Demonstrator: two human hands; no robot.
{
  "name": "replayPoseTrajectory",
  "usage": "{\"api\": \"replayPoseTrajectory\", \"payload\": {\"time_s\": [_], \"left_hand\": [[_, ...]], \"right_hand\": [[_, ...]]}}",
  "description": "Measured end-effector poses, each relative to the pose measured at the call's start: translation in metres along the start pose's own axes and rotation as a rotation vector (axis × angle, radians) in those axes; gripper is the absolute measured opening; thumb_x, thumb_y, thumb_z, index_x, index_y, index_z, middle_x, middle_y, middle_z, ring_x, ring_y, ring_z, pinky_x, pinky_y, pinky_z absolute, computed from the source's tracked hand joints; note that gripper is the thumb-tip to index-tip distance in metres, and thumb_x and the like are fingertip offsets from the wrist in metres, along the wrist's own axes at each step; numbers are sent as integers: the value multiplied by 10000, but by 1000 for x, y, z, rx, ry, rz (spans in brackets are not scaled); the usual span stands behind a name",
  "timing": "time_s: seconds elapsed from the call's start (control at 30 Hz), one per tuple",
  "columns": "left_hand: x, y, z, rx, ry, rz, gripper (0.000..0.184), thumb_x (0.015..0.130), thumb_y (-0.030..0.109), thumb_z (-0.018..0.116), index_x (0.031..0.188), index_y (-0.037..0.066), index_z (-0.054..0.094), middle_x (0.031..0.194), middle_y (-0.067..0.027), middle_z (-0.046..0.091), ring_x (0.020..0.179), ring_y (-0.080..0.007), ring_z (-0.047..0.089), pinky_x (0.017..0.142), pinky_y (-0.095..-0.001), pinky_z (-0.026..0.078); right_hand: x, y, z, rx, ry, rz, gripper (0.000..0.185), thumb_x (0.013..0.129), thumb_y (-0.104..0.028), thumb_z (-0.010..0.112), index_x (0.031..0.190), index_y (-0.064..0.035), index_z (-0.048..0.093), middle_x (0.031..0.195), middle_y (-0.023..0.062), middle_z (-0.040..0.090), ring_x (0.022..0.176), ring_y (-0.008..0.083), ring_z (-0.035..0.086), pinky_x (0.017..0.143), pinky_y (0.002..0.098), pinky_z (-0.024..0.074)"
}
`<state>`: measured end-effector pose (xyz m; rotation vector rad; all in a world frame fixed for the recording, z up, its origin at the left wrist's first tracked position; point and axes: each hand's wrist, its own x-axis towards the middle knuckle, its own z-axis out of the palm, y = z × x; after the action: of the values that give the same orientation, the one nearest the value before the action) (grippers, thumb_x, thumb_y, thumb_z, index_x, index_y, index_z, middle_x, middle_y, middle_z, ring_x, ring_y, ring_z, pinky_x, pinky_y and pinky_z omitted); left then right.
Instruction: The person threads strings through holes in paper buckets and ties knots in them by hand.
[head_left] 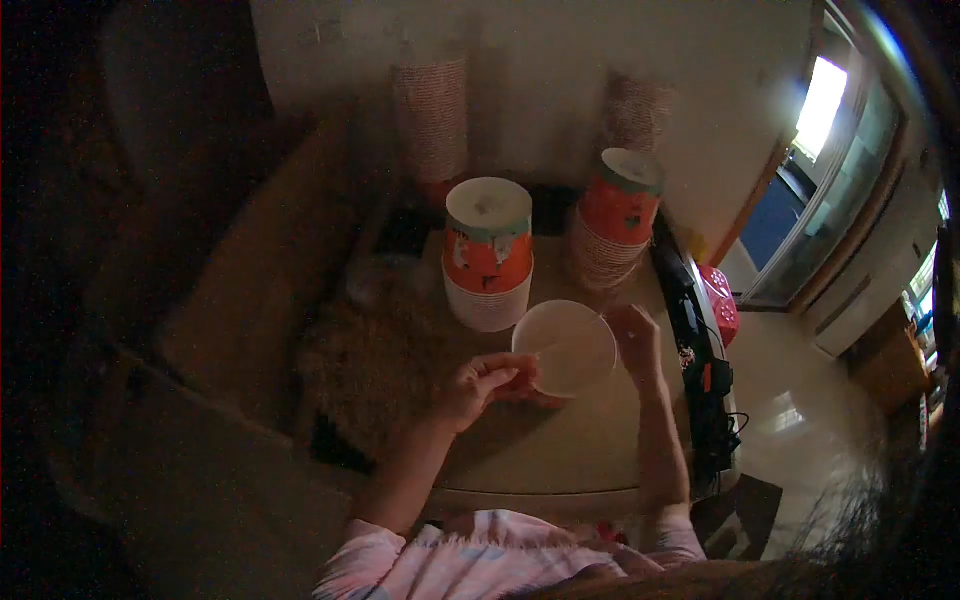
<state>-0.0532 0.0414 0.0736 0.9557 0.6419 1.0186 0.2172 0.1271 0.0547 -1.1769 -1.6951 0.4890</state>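
A round white paper tub (pixel 566 340), its open mouth facing me, is at the middle of the table. My left hand (pixel 492 384) is closed in a pinch at its left rim, and a thin pale strip shows by the fingertips. My right hand (pixel 634 338) is beside the right rim with its fingers curled together; what they hold, if anything, is too dim to make out. Just behind stands an upside-down stack of orange and white paper tubs (pixel 488 262). Another similar stack (pixel 618 215) leans slightly to the right of it.
Tall columns of nested tubs (pixel 432 120) stand against the wall, with a second column (pixel 638 112) farther right. A brown fuzzy heap (pixel 375 365) lies on the left. Black devices with cables (pixel 714 400) line the right edge, near a red patterned box (pixel 719 305).
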Motion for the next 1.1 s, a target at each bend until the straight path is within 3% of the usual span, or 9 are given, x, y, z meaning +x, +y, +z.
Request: {"api": "replayPoseTrajectory", "payload": {"time_s": [0.17,0.3,0.37,0.47,0.57,0.77,0.9,0.97,1.1], "left_hand": [[7,3,20,-139,-105,100,366,878,72,430,1231,-20,469,1172,-131,552,1083,-235,535,943,-351,417],[9,1,24,-47,-170,260,388,850,25,437,1235,-13,469,1194,-151,541,1109,-242,519,983,-378,380],[3,13,23,644,-32,372,408,832,5,424,1238,-10,466,1192,-152,543,1116,-239,517,989,-366,369],[9,-6,0,1344,-11,572,383,796,-12,464,1175,2,519,1157,-156,556,1099,-253,524,1000,-381,359],[19,-26,-13,1599,-61,689,262,775,9,526,1027,22,594,1051,-142,591,1032,-269,549,1009,-402,355],[21,-17,10,1490,-116,582,78,773,68,577,830,35,619,826,-113,602,860,-284,578,847,-383,443],[18,-23,22,1309,29,519,72,772,79,591,826,37,615,814,-114,600,808,-293,583,703,-386,457],[18,-26,27,1327,40,477,76,774,80,588,834,41,616,822,-113,601,797,-290,585,698,-383,465],[23,-38,29,1332,0,388,132,765,59,609,883,1,622,866,-143,626,807,-306,606,714,-361,480]], "right_hand": [[-77,-98,31,1167,-233,835,204,860,-124,498,990,-23,619,842,71,620,706,146,590,601,254,465],[-110,-93,54,834,-227,764,199,852,-114,516,975,1,622,857,90,643,718,158,614,614,256,483],[-119,-87,39,1137,-53,674,175,845,-70,533,962,22,623,858,97,654,744,154,627,644,259,495],[-123,-85,17,97,108,184,145,825,24,541,942,43,626,860,122,658,811,182,637,729,282,504],[-114,-107,7,-13,247,27,194,799,106,528,944,34,634,889,136,656,858,219,637,790,309,497],[-133,-128,-6,403,345,-182,119,858,-13,527,924,-12,626,891,121,650,765,214,626,672,340,515],[-146,-158,-19,1414,265,-64,69,870,-88,538,916,-40,557,846,117,619,646,192,562,524,329,462],[-144,-163,-21,1521,251,-124,81,867,-114,553,915,-56,525,828,106,603,612,166,530,481,313,430],[-153,-136,-14,1107,138,254,92,873,-117,550,919,-41,525,785,80,604,630,131,547,528,277,450]]}}
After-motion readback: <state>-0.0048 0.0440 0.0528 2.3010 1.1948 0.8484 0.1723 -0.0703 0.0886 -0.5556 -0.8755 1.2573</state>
